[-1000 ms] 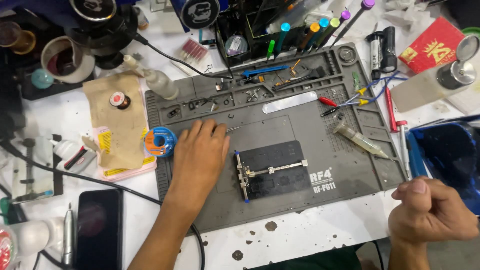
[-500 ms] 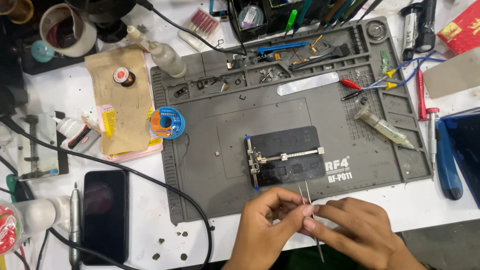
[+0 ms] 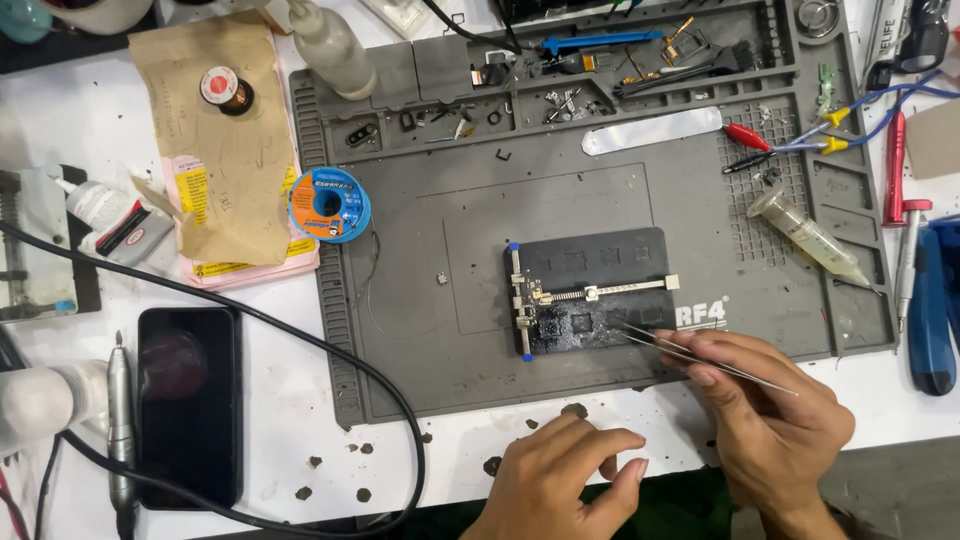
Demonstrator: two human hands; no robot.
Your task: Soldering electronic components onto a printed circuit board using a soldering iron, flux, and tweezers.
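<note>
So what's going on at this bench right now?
A person is working at a cluttered repair bench. Their right hand holds fine metal tweezers, with the tips reaching over a black board holder that sits on a grey work mat. The left hand rests empty on the white table at the mat's near edge. A solder spool and a dark phone lie to the left.

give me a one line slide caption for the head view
Right hand holds metal tweezers at a black circuit-board holder on a grey repair mat; left hand rests nearby.

black phone [image 3: 190, 405], solder spool [image 3: 329, 204], syringe [image 3: 806, 235], blue screwdriver [image 3: 932, 310]
</note>
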